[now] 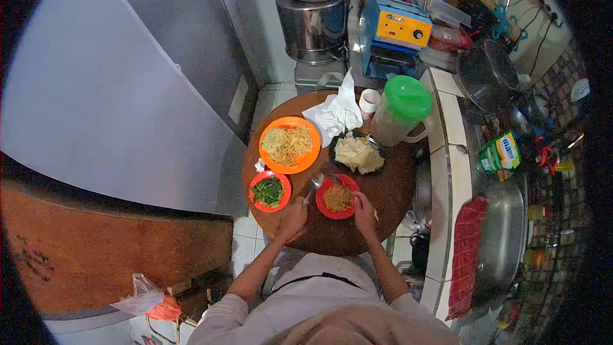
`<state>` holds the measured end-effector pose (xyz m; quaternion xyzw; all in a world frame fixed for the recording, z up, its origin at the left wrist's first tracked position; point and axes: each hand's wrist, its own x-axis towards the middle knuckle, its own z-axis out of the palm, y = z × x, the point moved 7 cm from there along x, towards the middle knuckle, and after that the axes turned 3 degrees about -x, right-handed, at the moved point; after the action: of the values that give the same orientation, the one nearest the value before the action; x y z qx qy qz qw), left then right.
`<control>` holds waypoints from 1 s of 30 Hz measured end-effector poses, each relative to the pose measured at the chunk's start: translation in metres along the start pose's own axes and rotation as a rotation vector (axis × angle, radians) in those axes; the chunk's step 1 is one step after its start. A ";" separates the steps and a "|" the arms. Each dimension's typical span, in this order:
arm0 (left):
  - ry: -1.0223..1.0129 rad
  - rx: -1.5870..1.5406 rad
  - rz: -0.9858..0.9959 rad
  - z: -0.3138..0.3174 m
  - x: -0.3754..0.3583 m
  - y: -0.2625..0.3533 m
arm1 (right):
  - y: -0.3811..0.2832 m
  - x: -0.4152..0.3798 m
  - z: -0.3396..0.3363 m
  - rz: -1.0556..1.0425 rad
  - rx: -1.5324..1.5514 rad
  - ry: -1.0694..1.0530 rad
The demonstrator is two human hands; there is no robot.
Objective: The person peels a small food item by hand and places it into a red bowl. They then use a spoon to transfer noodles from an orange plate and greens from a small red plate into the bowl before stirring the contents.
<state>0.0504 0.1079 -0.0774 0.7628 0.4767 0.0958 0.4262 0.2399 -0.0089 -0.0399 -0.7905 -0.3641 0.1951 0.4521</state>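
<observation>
My left hand (294, 215) is closed around the handle of a metal spoon (317, 181), its bowl raised by the left rim of a small red plate (327, 211). Brown noodles (338, 199) lie on that plate, and another piece of metal cutlery (336, 179) rests at its far side. With its fingers, my right hand (365, 213) grips the plate's right rim. Left of my left hand is a red plate of green vegetables (268, 191). Beyond it, an orange plate (311, 159) bears pale noodles (286, 145).
A dark dish with pale crackers (359, 154), crumpled white paper (338, 112), a white cup (368, 101) and a green-lidded jug (407, 103) stand at the round table's (319, 240) far side. A tiled counter edge (452, 182) borders the right; a sink (501, 243) lies beyond.
</observation>
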 end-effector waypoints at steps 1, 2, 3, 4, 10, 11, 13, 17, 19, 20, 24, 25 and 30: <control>0.059 0.031 0.013 -0.011 0.001 0.003 | -0.004 0.006 0.005 -0.004 0.003 -0.002; 0.119 0.063 0.029 -0.022 0.002 0.007 | -0.008 0.014 0.013 -0.023 -0.043 -0.036; 0.124 0.065 0.032 -0.027 0.005 0.001 | -0.013 0.022 0.021 -0.044 -0.088 -0.067; 0.130 0.092 0.016 -0.032 0.009 -0.008 | -0.015 0.031 0.027 -0.049 -0.085 -0.065; 0.171 0.323 -0.067 -0.068 0.012 -0.009 | -0.059 0.079 0.080 -0.420 -0.098 -0.066; 0.141 0.337 -0.090 -0.072 0.011 -0.009 | -0.063 0.089 0.096 -0.369 -0.251 -0.131; 0.119 0.351 -0.118 -0.075 0.010 -0.012 | -0.079 0.101 0.114 -0.324 -0.401 -0.196; 0.163 0.326 -0.113 -0.080 0.013 -0.023 | -0.124 0.107 0.138 -0.501 -0.493 -0.212; 0.180 0.361 -0.124 -0.082 0.014 -0.026 | -0.121 0.112 0.166 -0.495 -0.551 -0.338; 0.165 0.380 -0.167 -0.082 0.015 -0.029 | -0.122 0.113 0.175 -0.563 -0.561 -0.312; 0.169 0.382 -0.167 -0.086 0.015 -0.032 | -0.116 0.107 0.185 -0.654 -0.722 -0.314; 0.169 0.383 -0.169 -0.087 0.015 -0.032 | -0.111 0.104 0.185 -0.675 -0.743 -0.349; 0.262 0.393 -0.121 -0.097 0.012 -0.025 | -0.105 0.090 0.173 -0.779 -0.751 -0.341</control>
<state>-0.0127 0.1764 -0.0389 0.7821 0.5824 0.0737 0.2091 0.1468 0.1919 -0.0370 -0.6618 -0.7411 -0.0038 0.1131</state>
